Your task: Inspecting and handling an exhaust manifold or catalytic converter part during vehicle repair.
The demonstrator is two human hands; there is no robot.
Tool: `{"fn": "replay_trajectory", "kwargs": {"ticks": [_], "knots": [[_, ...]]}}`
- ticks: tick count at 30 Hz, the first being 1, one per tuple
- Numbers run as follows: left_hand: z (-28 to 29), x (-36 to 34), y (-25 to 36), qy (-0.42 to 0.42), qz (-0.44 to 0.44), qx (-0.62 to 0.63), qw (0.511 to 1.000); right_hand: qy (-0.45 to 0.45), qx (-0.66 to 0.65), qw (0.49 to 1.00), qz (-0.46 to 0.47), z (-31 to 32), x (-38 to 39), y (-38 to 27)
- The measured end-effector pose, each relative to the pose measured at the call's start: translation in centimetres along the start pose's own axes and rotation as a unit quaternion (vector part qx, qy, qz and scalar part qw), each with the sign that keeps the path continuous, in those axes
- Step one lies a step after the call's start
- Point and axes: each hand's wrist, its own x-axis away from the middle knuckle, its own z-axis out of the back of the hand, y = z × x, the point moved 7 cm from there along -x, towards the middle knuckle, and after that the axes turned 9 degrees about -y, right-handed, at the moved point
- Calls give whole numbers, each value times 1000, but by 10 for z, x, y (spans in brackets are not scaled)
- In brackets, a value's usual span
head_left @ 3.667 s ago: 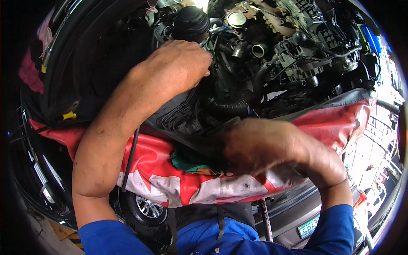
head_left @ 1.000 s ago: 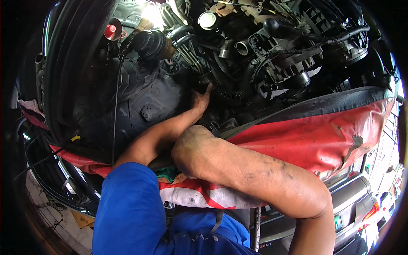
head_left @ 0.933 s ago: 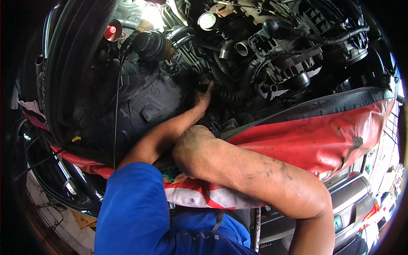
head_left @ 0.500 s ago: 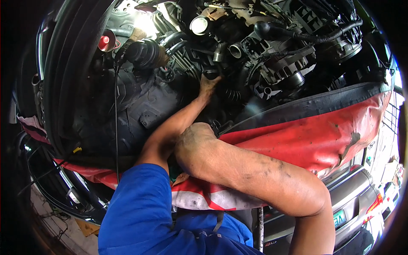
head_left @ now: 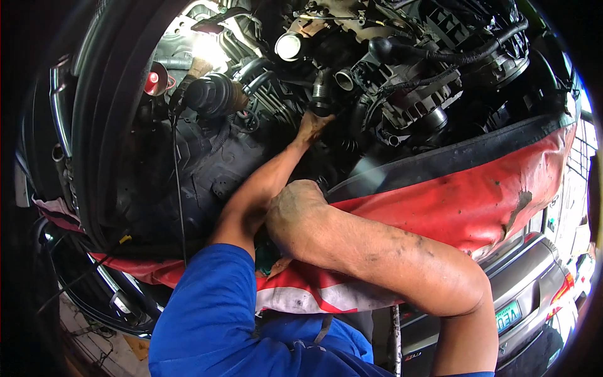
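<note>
My left hand (head_left: 312, 127) reaches deep into the engine bay, fingers closed at the lower end of a short dark hose (head_left: 321, 93) with a metal-coloured band. Some of its fingers are hidden behind the hose end. Just right of that hose is the open round mouth of a pipe (head_left: 343, 80). My right hand (head_left: 295, 204) is bent down at the wrist over the front edge of the bay, close to my left forearm. Its back shows, but the fingers are out of sight beneath it, and what they touch is hidden.
A red and black fender cover (head_left: 433, 201) drapes the near edge. A round black-capped reservoir (head_left: 210, 94) and a bright work light (head_left: 208, 50) are at upper left. An alternator (head_left: 421, 97) sits at right. A dark cable (head_left: 178, 182) hangs at left; a grey car (head_left: 502, 308) stands behind.
The dark hose has tilted and come down toward me, its end now against my left hand. My right hand stays bent at the edge. The whole view has shifted slightly.
</note>
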Motion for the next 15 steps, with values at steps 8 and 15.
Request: {"fn": "replay_trajectory", "kwargs": {"ticks": [8,15], "knots": [[15,-7,-5,20,24,57,998,37,-31,999,23,8,-9,8],[-34,2,20,-13,32,73,997,62,-36,997,-30,-23,-39,35]]}}
